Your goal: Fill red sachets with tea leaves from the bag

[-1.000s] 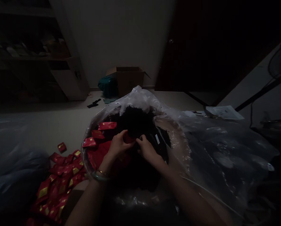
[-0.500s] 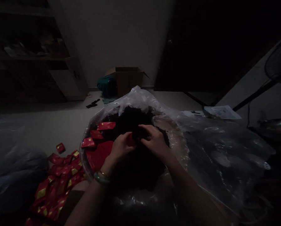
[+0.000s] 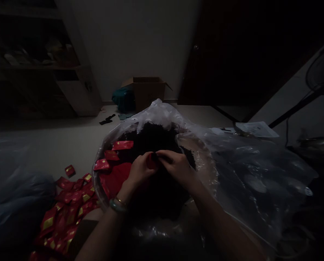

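My left hand [image 3: 141, 168] is closed around a small red packet [image 3: 151, 161] above a heap of dark, dry shreds that look like tea leaves [image 3: 153, 134]. At the packet's mouth, my right hand [image 3: 174, 166] pinches a dark clump of the leaves, its fingertips close to the left ones. The heap lies in a wide round basin lined with clear plastic [image 3: 211, 170]. Inside the basin's left side are several filled red packets [image 3: 122, 145] and a pile of flat red packets [image 3: 115, 177]. Dim light hides the packet's inside.
Many red packets with gold labels [image 3: 69, 203] are heaped on the floor at left. A clear plastic sheet [image 3: 254, 174] spreads over the right side. Behind the basin stand an open cardboard box [image 3: 149, 94] and a teal bag [image 3: 123, 99]. A fan [image 3: 321, 70] stands far right.
My right hand has moved slightly left and closed its fingers, bringing the dark leaves to the packet's mouth. My left hand has stayed almost in place with the packet.
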The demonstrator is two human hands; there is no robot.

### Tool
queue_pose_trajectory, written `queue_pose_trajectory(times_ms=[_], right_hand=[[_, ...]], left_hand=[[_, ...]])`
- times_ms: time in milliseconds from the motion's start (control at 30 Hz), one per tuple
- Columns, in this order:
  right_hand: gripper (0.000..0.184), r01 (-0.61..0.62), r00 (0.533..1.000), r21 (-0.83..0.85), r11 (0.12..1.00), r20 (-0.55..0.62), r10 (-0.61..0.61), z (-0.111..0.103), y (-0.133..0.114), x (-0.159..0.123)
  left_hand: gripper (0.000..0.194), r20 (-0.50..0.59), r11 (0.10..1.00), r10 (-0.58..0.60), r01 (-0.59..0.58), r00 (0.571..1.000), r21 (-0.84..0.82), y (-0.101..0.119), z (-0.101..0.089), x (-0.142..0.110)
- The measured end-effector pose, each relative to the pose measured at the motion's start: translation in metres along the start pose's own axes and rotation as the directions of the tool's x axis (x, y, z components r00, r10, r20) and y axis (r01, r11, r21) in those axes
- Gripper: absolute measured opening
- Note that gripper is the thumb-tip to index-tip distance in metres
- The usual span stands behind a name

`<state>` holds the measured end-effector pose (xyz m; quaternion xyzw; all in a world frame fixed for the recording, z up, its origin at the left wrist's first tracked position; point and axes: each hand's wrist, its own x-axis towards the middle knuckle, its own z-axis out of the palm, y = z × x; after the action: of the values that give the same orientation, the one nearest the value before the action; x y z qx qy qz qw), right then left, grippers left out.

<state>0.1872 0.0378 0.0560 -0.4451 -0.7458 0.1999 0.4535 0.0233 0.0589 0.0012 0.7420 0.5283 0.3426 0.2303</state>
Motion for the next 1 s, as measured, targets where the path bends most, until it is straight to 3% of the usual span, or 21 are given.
queue_pose_trajectory(times_ms=[133,233,367,500,600,733,867,1000], right_hand=[[0.027,0.044,0.999,0.059,0.997,0.017,-0.045,0.001,-0.003,-0.001],[0.026,0.094,0.996,-0.005,0.996,0.004,-0.094,-0.005,-0.007,0.0],[0.021,0.171,0.969,-0.258,0.951,0.219,-0.115,-0.009,-0.008,0.0],[0.006,0.187,0.922,-0.425,0.886,0.387,-0.009,-0.005,-0.001,0.002],[0.008,0.136,0.927,-0.401,0.906,0.374,0.026,-0.007,0.007,0.004],[0.011,0.068,0.96,-0.195,0.978,0.281,-0.011,-0.017,0.015,0.008],[0.016,-0.013,0.978,-0.093,0.996,0.205,0.032,-0.028,0.018,0.01],[0.017,-0.06,0.98,-0.146,0.987,0.179,0.086,-0.035,0.022,0.012]], left_hand=[[0.048,-0.015,0.999,0.035,-0.035,0.999,0.025,0.0,0.003,0.0],[0.053,-0.043,0.999,0.048,-0.047,0.998,0.003,-0.003,0.004,0.0],[0.063,-0.057,0.999,0.024,-0.025,0.998,-0.031,-0.005,0.006,0.0],[0.067,-0.027,1.0,0.0,-0.001,1.0,-0.026,-0.001,0.007,-0.001],[0.063,0.031,0.997,-0.003,0.005,1.0,-0.082,0.001,0.004,-0.001],[0.059,0.148,0.974,-0.056,0.086,0.987,-0.21,0.0,-0.006,0.0],[0.033,0.378,0.874,-0.108,0.27,0.919,-0.405,-0.001,-0.013,0.001],[0.023,0.456,0.834,-0.171,0.374,0.874,-0.406,0.002,-0.014,0.002]])
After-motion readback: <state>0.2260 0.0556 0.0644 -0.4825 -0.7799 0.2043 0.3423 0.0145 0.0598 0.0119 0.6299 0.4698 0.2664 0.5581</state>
